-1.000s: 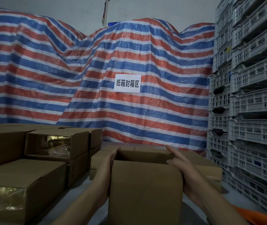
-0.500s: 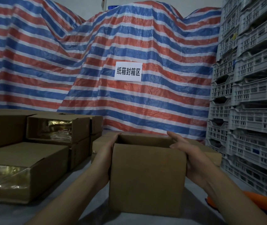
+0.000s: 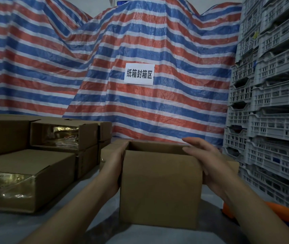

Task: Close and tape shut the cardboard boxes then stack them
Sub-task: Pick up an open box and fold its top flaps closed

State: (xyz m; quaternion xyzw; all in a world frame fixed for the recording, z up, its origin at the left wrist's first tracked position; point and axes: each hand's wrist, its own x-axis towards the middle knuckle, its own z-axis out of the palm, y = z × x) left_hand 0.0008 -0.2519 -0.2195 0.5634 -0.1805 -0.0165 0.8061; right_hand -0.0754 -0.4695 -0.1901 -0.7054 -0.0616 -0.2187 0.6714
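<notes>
In the head view, an open-topped cardboard box [image 3: 160, 187] is standing at lower centre on a grey table [image 3: 94, 191]. The left hand [image 3: 113, 170] is pressing flat against its left wall, and the right hand [image 3: 208, 163], fingers extended, is lying along its right wall. Taped boxes [image 3: 34, 166] are sitting stacked at lower left.

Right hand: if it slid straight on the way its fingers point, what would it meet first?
The right hand lies flat on the open box, fingers pointing forward and left. Probably only air above the opening, then the striped tarp; depth is unclear.
</notes>
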